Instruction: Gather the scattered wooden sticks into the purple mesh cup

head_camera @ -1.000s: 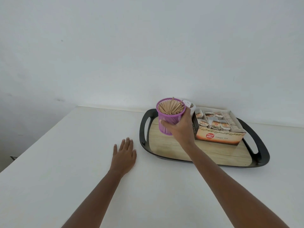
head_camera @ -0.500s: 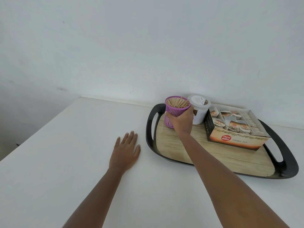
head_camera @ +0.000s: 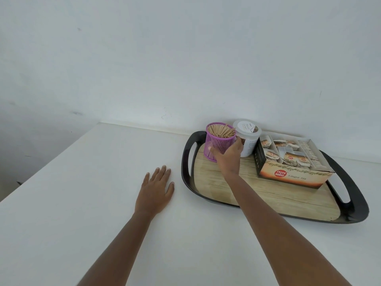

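The purple mesh cup (head_camera: 216,142) stands upright at the far left corner of the tray (head_camera: 186,172), full of wooden sticks (head_camera: 221,131) standing on end. My right hand (head_camera: 227,156) wraps around the cup's near lower side, thumb on the left and fingers on the right. My left hand (head_camera: 155,191) lies flat, palm down, on the white table left of the tray, with fingers spread and nothing in it. No loose sticks show on the table.
The black tray has a wood-patterned floor and handle cut-outs at both ends. A white lidded tub (head_camera: 248,139) stands right beside the cup. An open box of tea bags (head_camera: 288,164) sits to its right. A white wall runs close behind.
My right hand has lowered the cup onto the tray beside the white tub and slid down its side. The view has shifted left. My left hand has stayed flat on the table.
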A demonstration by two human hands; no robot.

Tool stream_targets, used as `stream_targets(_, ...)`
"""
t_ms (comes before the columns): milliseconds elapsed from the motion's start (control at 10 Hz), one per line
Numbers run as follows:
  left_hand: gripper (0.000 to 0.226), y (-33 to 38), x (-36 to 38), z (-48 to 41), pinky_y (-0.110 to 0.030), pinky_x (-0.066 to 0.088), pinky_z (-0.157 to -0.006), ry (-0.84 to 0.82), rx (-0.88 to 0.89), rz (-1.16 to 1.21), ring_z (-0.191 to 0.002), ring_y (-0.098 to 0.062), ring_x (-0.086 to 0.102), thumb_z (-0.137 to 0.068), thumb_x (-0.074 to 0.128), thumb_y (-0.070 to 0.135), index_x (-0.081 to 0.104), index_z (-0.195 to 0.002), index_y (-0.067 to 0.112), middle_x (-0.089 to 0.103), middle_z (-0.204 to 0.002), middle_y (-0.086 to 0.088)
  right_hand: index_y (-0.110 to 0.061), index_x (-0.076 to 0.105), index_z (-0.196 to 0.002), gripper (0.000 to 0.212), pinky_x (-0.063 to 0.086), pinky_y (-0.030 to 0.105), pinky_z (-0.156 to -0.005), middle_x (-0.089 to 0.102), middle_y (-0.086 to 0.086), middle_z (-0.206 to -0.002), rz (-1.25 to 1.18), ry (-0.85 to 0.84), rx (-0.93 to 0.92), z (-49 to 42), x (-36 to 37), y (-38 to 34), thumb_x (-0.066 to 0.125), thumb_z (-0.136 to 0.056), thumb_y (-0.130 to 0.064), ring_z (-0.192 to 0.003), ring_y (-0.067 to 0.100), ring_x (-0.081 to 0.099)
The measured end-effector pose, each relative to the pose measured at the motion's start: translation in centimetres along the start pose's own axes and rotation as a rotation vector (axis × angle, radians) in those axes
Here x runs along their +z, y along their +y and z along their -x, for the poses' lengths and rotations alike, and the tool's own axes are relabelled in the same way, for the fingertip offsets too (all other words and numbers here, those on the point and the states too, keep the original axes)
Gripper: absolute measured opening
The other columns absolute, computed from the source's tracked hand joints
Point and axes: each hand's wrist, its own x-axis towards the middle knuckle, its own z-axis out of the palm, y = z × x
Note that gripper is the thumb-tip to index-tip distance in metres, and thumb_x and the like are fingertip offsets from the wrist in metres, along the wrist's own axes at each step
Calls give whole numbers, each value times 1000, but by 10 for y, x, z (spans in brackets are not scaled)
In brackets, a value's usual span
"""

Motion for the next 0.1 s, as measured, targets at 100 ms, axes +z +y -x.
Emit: stream_targets(100,50,2,-2,5,-31,4,-119,-5,5,-14,-146,-13,10,-100,27,29,17,-147,18,12,-158,2,-9,22,-141,85,34,26,-91,31,15,-143,26,12,-5,24,-26,-1,74,-75,-24,-129,26,39)
